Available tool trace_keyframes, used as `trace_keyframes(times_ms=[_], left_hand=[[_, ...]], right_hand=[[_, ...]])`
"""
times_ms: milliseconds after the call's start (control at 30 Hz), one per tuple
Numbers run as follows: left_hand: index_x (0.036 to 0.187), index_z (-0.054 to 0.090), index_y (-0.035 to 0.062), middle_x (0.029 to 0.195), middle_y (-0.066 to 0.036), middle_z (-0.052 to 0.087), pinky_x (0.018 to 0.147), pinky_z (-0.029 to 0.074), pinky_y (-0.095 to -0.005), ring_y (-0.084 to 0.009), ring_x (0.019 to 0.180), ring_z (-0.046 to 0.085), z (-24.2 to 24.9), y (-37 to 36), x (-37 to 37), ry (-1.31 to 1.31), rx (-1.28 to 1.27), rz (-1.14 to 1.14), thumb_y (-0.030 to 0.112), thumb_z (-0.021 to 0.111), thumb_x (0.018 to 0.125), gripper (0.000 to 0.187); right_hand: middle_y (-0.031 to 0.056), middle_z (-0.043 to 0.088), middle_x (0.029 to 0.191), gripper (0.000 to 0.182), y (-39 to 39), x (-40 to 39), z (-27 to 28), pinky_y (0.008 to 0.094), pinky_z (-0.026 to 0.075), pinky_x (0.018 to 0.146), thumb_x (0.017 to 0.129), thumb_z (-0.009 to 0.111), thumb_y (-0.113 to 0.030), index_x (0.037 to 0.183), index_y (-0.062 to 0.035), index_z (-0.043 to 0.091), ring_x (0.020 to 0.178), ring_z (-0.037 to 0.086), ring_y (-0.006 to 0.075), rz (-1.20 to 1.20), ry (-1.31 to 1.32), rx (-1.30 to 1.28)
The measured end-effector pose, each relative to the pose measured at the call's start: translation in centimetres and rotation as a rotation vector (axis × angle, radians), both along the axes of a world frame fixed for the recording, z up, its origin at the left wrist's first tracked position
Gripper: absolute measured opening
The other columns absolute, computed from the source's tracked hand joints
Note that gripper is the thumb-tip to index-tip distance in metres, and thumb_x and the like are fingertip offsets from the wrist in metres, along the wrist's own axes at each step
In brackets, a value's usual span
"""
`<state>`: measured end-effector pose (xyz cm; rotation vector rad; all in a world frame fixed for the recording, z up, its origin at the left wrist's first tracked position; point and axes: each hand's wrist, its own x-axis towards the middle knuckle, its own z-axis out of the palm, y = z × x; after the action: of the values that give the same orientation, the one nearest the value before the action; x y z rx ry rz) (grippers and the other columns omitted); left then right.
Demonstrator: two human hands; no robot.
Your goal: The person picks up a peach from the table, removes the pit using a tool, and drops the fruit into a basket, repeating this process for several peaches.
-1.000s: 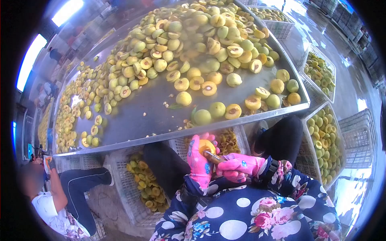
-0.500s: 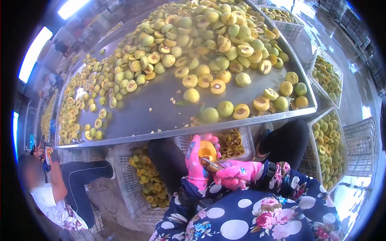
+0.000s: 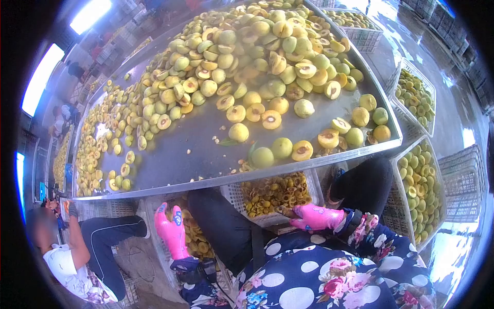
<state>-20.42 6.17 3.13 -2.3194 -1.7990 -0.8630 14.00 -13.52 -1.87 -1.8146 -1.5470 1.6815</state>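
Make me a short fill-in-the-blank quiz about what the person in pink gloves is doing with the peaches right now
1. The left hand reaches out over the crate of ____ peaches below the table.
2. Both hands wear ____ gloves.
3. The right hand rests by the white basket under the ____ table's edge.
4. The peach pile lies ____ the table.

Missing words: halved; pink; metal; on

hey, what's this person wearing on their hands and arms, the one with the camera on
Both the left hand and the right hand wear bright pink gloves with a small blue and yellow print. The sleeves are dark navy with pink and blue flowers, over a navy garment with large white dots. A dark band sits at the right wrist.
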Motion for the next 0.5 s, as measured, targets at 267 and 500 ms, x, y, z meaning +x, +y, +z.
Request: trace_keyframes(times_ms=[267, 500], left_hand=[[0.094, 0.061, 0.0002, 0.087, -0.022, 0.064, 0.071, 0.05, -0.0338, -0.0307, 0.084, 0.064, 5.2, -0.2, 22.8, 0.127, -0.56, -0.421, 0.024, 0.07, 0.076, 0.032], [0.106, 0.057, -0.004, 0.086, -0.017, 0.065, 0.068, 0.051, -0.0359, -0.0247, 0.078, 0.064, -0.3, 2.6, 24.8, -0.183, -0.845, -0.668, 0.025, 0.067, 0.077, 0.042]], right_hand=[[0.0173, 0.06, 0.072, 0.037, 0.0, 0.3, 3.4, 0.037, 0.046, 0.053, 0.089, 0.052, -0.032, 0.097, 0.0039, 0.048, 0.059, 0.061, 0.0249, -0.097, 0.099, -0.056], [0.004, 0.053, 0.066, 0.025, -2.3, 1.3, 3.8, 0.0268, 0.041, 0.047, 0.09, 0.053, -0.027, 0.09, -0.0029, 0.046, 0.052, 0.052, 0.0112, -0.336, 0.252, 0.039]])
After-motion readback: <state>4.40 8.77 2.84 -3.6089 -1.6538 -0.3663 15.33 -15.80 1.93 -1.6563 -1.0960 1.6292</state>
